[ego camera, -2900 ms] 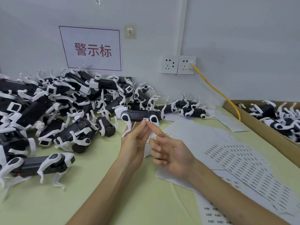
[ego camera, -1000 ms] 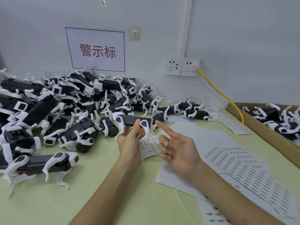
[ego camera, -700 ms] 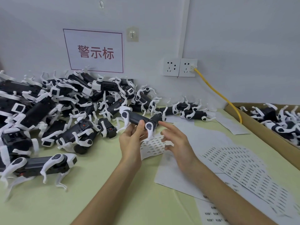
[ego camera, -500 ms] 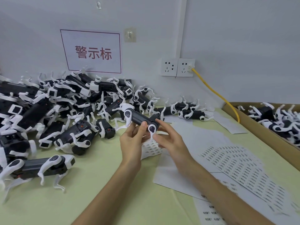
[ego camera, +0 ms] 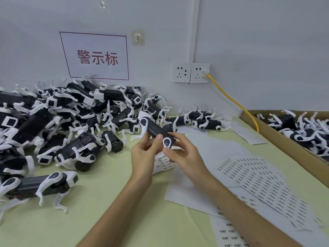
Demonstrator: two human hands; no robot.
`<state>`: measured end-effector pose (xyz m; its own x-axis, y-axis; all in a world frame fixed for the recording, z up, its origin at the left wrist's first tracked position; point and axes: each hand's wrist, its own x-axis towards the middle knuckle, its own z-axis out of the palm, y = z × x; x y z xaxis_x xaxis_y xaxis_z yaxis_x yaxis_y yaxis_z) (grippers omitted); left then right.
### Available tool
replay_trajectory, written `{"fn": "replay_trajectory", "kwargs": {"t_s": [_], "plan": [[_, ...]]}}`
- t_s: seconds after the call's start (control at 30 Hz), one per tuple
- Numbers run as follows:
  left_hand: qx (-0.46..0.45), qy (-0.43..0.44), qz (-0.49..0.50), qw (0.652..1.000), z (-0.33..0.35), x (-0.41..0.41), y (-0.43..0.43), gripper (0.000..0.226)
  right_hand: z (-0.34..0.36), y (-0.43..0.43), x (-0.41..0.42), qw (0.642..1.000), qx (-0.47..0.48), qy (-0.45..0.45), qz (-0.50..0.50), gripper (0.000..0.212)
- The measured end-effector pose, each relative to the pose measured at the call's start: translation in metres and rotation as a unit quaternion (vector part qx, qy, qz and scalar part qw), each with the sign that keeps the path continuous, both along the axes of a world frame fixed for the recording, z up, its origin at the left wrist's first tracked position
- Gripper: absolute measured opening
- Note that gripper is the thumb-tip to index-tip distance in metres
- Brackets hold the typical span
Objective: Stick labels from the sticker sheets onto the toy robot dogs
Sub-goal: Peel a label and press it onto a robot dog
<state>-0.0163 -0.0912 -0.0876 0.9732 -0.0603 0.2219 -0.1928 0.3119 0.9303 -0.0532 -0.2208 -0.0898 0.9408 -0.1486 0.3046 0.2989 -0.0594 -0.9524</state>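
Both hands hold one black toy robot dog (ego camera: 155,129) with white legs above the table, tilted with its far end up to the left. My left hand (ego camera: 145,154) grips its body from below, thumb on the near side. My right hand (ego camera: 184,153) pinches its lower right end by a white leg joint. Sticker sheets (ego camera: 256,177) with rows of small labels lie fanned out to the right, and a smaller sheet (ego camera: 162,162) lies under the hands. No loose label is visible on my fingers.
A big pile of black-and-white robot dogs (ego camera: 58,120) fills the left and back of the green table (ego camera: 99,216). A cardboard box (ego camera: 284,139) with more dogs stands at the right. A yellow cable (ego camera: 231,100) runs from wall sockets (ego camera: 190,73).
My right hand, earlier held apart with a finger extended, came in and took the dog's right end. The dog tilted from level to slanted and rose slightly.
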Motion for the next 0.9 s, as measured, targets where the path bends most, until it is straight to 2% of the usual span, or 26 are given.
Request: {"fn": "replay_trajectory", "kwargs": {"t_s": [0.13,0.23,0.3,0.4,0.47,0.5,0.57,0.6,0.63,0.7,0.8,0.9], "plan": [[-0.004,0.053,-0.026,0.998,-0.003,0.002,0.001,0.027,0.000,-0.001,0.002,0.998,-0.032,0.035,-0.034,0.046],[0.035,0.096,-0.063,0.993,-0.006,0.006,0.000,0.031,0.001,-0.007,0.005,0.994,-0.044,0.077,-0.067,0.031],[0.074,0.112,-0.084,0.987,-0.009,0.007,-0.002,0.026,0.003,-0.014,0.006,0.987,0.027,0.138,-0.079,0.021],[0.088,0.113,-0.132,0.981,-0.008,0.004,-0.005,0.020,0.015,-0.033,0.008,0.950,0.222,0.196,-0.096,0.028],[0.094,0.100,-0.139,0.981,-0.008,0.004,-0.005,0.022,0.026,-0.055,0.007,0.914,0.363,0.156,-0.096,0.032],[0.093,0.099,-0.134,0.982,-0.007,0.004,-0.005,0.023,0.032,-0.068,0.004,0.889,0.437,0.104,-0.090,0.037],[0.075,0.105,-0.122,0.984,-0.006,0.005,-0.003,0.025,0.041,-0.100,-0.005,0.817,0.571,-0.049,-0.062,0.061],[0.056,0.108,-0.115,0.986,-0.005,0.006,-0.003,0.024,0.044,-0.118,-0.012,0.786,0.605,-0.114,-0.047,0.073],[0.031,0.109,-0.104,0.988,-0.003,0.006,-0.001,0.022,0.046,-0.131,-0.018,0.774,0.611,-0.159,-0.040,0.076],[-0.012,0.097,-0.056,0.994,0.000,0.009,0.002,0.019,0.044,-0.145,-0.023,0.795,0.579,-0.169,-0.063,0.066],[0.004,0.054,0.101,0.993,0.001,0.014,0.009,0.024,0.036,-0.141,-0.017,0.838,0.521,-0.109,-0.118,0.049],[0.047,0.004,0.278,0.959,-0.001,0.017,0.018,0.030,0.036,-0.125,-0.008,0.863,0.483,-0.054,-0.139,0.046]]}}
